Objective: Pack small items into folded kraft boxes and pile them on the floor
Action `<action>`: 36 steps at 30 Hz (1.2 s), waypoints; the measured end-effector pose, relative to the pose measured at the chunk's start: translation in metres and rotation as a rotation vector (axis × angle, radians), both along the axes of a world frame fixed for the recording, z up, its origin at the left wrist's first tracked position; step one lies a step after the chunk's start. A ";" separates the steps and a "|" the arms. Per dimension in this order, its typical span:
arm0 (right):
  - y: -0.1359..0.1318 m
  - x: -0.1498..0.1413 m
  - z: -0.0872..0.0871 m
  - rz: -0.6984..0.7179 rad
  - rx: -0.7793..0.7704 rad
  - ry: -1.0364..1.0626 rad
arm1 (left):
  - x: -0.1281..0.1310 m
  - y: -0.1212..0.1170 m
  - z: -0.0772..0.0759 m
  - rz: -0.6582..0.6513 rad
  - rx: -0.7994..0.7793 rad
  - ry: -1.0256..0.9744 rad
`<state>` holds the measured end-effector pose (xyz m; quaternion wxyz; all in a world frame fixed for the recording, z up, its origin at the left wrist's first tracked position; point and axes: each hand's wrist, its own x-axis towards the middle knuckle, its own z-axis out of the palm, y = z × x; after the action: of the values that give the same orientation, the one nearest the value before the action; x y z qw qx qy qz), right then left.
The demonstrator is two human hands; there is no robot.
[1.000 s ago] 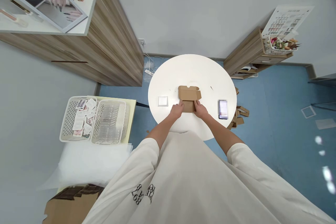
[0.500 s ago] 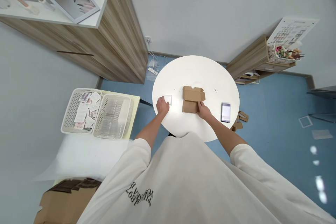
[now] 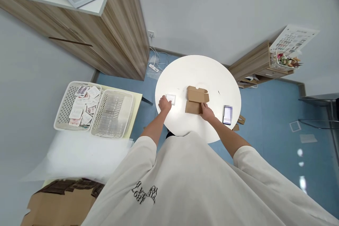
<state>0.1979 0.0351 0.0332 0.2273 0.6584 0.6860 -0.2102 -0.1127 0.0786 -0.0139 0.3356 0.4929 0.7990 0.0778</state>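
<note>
On the white round table (image 3: pixel 196 69), a small brown cardboard box (image 3: pixel 197 96) lies with its lid folded back. My right hand (image 3: pixel 207 112) pinches the box's near right edge, thumb inside and fingers along the outside. Left of the box is a flat, white, square packet (image 3: pixel 171 99) that looks clear-wrapped. My left hand (image 3: pixel 165 105) is closed at its left side, fingers at the far left corner and thumb at the near edge. The packet's contents cannot be made out.
A phone (image 3: pixel 227 114) lies at the table's right. Left, a side table holds a white basket of cards and packets (image 3: pixel 63 111) and a basket of clear plastic cases (image 3: pixel 111 113). White wrapping sheet (image 3: pixel 87 153) lies nearer me. Cardboard pieces (image 3: pixel 240 120) are on the floor.
The camera view has shifted slightly. Both hands keep nearly the same places, the left at the packet and the right at the box. Box and packet lie as before.
</note>
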 end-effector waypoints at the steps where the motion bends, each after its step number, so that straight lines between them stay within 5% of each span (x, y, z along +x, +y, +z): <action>1: 0.000 0.000 0.001 -0.003 -0.001 -0.003 | 0.000 0.000 0.000 -0.003 0.000 0.003; 23: -0.003 0.009 -0.002 -0.046 0.044 0.092 | 0.003 0.002 0.016 -0.051 0.004 -0.040; 29: -0.005 0.014 -0.004 -0.046 0.054 0.120 | 0.019 0.006 0.042 -0.153 0.134 -0.120; 36: -0.007 0.018 -0.005 -0.044 0.078 0.151 | 0.077 0.008 0.077 -0.470 0.206 -0.144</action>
<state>0.2160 0.0280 0.0281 0.1445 0.6639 0.6944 -0.2370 -0.0352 0.0871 0.0632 0.3483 0.6896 0.6247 0.1134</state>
